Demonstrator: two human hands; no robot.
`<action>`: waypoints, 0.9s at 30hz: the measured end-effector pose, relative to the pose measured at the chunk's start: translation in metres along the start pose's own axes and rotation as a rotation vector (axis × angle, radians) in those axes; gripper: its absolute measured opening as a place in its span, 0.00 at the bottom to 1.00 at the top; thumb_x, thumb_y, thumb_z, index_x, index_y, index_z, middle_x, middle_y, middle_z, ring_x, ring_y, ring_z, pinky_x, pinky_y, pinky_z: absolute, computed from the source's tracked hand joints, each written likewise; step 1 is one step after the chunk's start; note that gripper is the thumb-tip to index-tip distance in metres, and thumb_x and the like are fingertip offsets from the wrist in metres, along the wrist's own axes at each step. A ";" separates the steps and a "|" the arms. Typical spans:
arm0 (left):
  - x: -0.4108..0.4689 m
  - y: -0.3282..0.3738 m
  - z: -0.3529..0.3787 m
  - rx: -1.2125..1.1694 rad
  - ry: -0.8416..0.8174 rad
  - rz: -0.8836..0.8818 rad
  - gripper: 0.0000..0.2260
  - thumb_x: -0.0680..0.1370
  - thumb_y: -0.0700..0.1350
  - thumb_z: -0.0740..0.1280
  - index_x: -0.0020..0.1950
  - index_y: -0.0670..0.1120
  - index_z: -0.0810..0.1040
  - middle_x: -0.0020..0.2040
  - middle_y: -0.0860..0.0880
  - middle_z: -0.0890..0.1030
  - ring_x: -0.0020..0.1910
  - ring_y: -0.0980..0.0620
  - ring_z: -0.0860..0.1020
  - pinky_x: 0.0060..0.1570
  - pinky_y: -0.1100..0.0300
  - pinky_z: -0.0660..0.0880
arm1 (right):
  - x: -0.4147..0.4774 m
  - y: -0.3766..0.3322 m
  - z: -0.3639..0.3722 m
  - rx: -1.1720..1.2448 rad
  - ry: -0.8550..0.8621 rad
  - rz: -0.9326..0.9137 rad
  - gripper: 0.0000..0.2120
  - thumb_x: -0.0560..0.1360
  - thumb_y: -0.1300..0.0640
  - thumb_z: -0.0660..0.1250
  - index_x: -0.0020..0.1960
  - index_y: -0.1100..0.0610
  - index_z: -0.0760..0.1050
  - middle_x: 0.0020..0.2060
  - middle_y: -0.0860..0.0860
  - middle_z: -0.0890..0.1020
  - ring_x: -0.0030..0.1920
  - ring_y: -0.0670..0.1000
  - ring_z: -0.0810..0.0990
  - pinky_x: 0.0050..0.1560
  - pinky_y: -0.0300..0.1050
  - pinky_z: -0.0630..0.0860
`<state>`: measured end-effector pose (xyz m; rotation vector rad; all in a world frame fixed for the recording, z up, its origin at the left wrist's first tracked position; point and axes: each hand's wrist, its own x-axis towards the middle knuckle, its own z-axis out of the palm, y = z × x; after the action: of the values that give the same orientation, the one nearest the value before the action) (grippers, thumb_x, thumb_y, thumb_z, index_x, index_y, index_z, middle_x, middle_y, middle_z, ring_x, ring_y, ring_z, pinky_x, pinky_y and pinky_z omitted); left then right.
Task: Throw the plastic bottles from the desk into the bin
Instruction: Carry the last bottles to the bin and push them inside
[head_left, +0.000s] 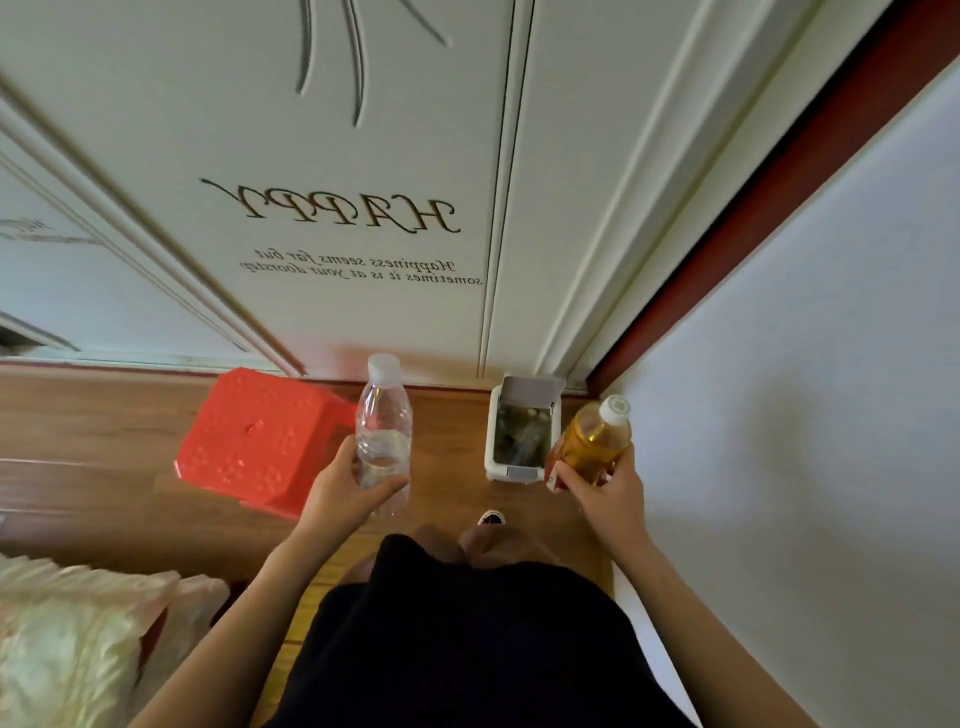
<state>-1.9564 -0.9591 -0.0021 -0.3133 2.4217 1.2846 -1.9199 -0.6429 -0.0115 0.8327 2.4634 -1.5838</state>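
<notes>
My left hand (345, 488) grips a clear plastic bottle (383, 421) with a white cap, held upright with a little water in it. My right hand (605, 488) holds an amber plastic bottle (597, 441) with a white cap and a red-and-white label, tilted to the right. Between the two bottles, on the floor by the door, stands a small white bin (522, 470) with its lid flipped open; rubbish shows inside. The amber bottle hovers just right of the bin's rim.
A red plastic stool (254, 436) stands on the wooden floor left of the clear bottle. A white door with lettering fills the top. A white wall runs along the right. A pale fluffy cushion (67, 639) lies at the lower left. One shoe tip (491, 518) shows below the bin.
</notes>
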 end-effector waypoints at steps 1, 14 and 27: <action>0.009 0.003 0.000 0.017 -0.012 -0.010 0.20 0.67 0.54 0.77 0.50 0.66 0.69 0.46 0.60 0.81 0.45 0.61 0.79 0.44 0.58 0.77 | 0.010 -0.003 0.003 0.011 0.009 0.003 0.33 0.69 0.50 0.77 0.64 0.40 0.60 0.57 0.44 0.75 0.57 0.45 0.74 0.62 0.43 0.73; 0.189 -0.030 0.121 0.265 -0.431 -0.040 0.27 0.68 0.55 0.76 0.63 0.53 0.71 0.47 0.60 0.78 0.46 0.55 0.78 0.40 0.65 0.70 | 0.129 0.113 0.079 0.098 0.183 0.212 0.31 0.69 0.48 0.77 0.66 0.48 0.65 0.50 0.37 0.78 0.49 0.36 0.80 0.51 0.29 0.77; 0.318 -0.171 0.350 0.392 -0.647 -0.203 0.34 0.68 0.65 0.70 0.68 0.48 0.70 0.59 0.48 0.80 0.55 0.49 0.80 0.54 0.54 0.77 | 0.215 0.294 0.126 0.295 0.282 0.282 0.35 0.66 0.52 0.74 0.69 0.58 0.67 0.58 0.48 0.79 0.48 0.29 0.80 0.44 0.22 0.75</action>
<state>-2.1019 -0.7699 -0.4451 -0.0194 1.9536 0.6593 -1.9832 -0.5764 -0.3860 1.4675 2.1705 -1.8517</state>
